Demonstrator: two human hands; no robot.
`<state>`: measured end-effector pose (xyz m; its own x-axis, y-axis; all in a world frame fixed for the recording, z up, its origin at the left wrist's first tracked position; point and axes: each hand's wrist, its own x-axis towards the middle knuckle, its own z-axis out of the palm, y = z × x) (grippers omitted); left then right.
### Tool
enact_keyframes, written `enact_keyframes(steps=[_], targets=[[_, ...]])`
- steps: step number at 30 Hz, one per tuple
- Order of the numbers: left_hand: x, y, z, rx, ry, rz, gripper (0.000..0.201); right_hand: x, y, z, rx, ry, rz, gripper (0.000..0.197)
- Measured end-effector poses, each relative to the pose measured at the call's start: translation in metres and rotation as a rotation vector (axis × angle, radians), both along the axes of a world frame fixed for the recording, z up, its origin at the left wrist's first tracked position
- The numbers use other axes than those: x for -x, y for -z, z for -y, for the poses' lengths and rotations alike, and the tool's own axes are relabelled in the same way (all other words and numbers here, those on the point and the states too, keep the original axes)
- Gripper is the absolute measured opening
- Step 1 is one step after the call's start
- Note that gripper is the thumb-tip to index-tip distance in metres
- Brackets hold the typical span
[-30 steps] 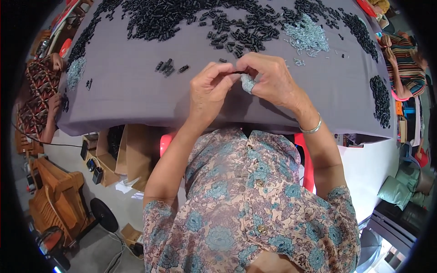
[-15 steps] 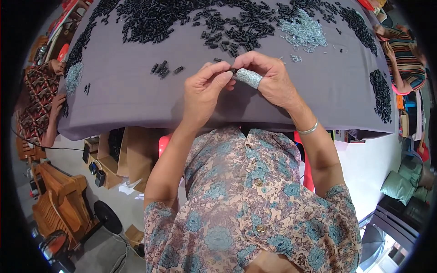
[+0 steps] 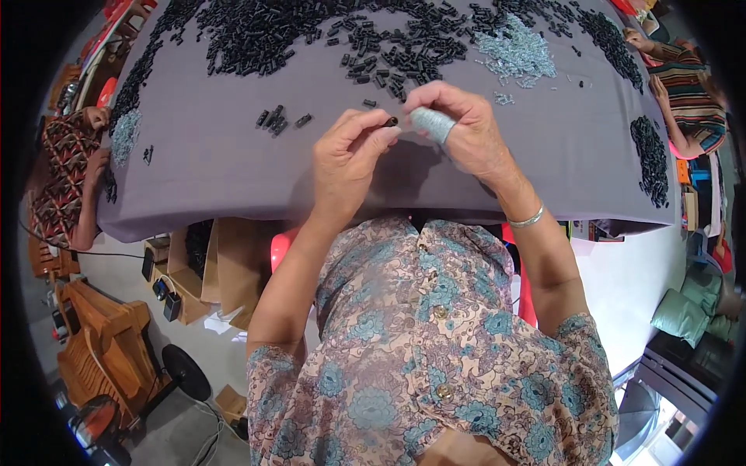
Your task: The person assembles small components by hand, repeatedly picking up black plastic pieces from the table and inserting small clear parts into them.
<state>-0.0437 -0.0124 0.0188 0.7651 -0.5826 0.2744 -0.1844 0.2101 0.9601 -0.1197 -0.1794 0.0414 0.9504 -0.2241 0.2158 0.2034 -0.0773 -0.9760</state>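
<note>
Over the near part of the grey cloth-covered table, my left hand (image 3: 346, 151) pinches a small black cylindrical piece (image 3: 392, 122) between thumb and fingertips. Its open end points toward the right. My right hand (image 3: 466, 132) is a short gap away, fingers curled, with a silvery-grey wrap (image 3: 434, 124) around one digit. What those fingertips hold, if anything, is smeared and too small to name. Just beyond my hands lies a single black piece (image 3: 369, 103). A little group of like pieces (image 3: 272, 119) rests to the left.
Large heaps of black pieces (image 3: 256, 39) spread across the far side of the table (image 3: 217, 163). A pile of small clear silvery parts (image 3: 514, 50) sits at the far right. Other people's hands (image 3: 97, 163) rest at the left edge, and another person (image 3: 688, 101) is at the right.
My hands have come apart: the right has drawn slightly right from the black piece, which stays in my left fingers. The piece's end now shows.
</note>
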Motion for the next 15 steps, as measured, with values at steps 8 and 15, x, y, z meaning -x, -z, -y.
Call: enact_keyframes(steps=[8, 15], targets=[[-0.004, -0.006, -0.002, 0.066, 0.062, -0.147, 0.015, 0.017, -0.016, 0.083, 0.217, 0.394, -0.047, 0.008], [-0.011, -0.008, -0.008, 0.026, 0.124, -0.258, 0.016, 0.022, -0.006, 0.096, 0.686, 0.295, -0.224, 0.016]])
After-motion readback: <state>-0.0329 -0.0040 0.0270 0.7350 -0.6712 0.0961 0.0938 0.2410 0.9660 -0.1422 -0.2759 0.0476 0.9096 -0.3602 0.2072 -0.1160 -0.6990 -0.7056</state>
